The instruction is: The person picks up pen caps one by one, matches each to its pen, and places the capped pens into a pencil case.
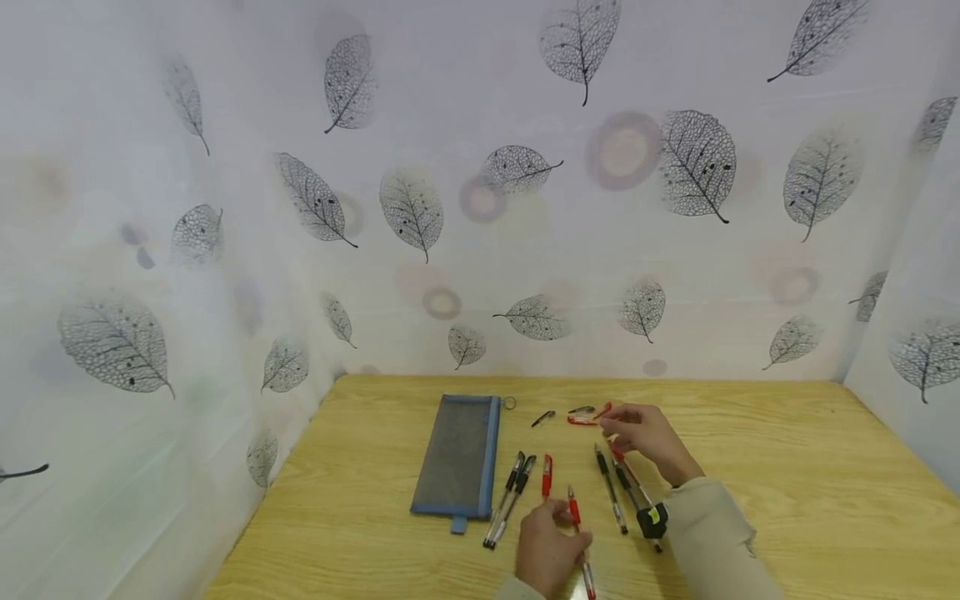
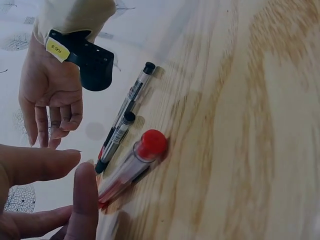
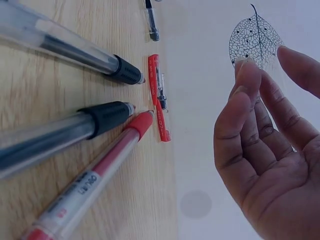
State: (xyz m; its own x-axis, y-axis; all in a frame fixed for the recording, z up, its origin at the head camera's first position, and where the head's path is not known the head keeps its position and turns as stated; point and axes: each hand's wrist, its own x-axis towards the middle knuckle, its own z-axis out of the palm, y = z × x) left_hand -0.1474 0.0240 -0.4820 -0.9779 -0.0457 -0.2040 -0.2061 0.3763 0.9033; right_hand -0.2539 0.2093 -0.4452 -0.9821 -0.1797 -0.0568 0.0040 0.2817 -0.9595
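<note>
My left hand [image 1: 551, 546] is at the front, fingers and thumb apart, beside an uncapped red pen [image 1: 574, 510]. In the left wrist view that pen [image 2: 131, 167] lies past my thumb; whether they touch is unclear. My right hand [image 1: 647, 435] hovers at the loose caps, its relaxed fingers holding nothing in the right wrist view. Closest to it are red caps [image 1: 582, 421] and a black cap [image 1: 581, 409]; another black cap [image 1: 543, 419] lies farther left. Two uncapped black pens [image 1: 611, 489] and an uncapped red pen [image 3: 95, 175] lie below that hand.
A grey mesh pencil pouch [image 1: 453, 454] with blue edges lies left on the wooden table [image 1: 360, 467]. Between it and my left hand are two capped black pens [image 1: 512, 496] and a capped red pen [image 1: 547, 473]. A leaf-patterned curtain [image 1: 465, 250] backs the table.
</note>
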